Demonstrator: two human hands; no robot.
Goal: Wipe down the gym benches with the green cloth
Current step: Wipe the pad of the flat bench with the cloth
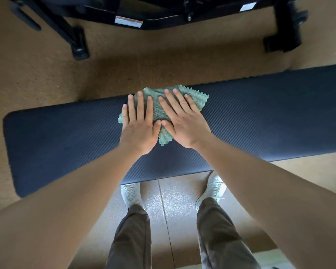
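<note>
A long dark blue padded bench with a ribbed surface runs across the view from left to right. The green cloth lies spread flat near the bench's far edge, about mid-length. My left hand presses palm-down on the cloth's left part, fingers spread and pointing away from me. Beside it, my right hand presses flat on the right part, and the two thumbs almost touch. The hands hide much of the cloth, but its zigzag edges show around them.
Beyond the bench, on the brown carpet, stands the black metal frame of another piece of gym equipment, with feet at the left and right. My white shoes stand on speckled flooring at the bench's near edge.
</note>
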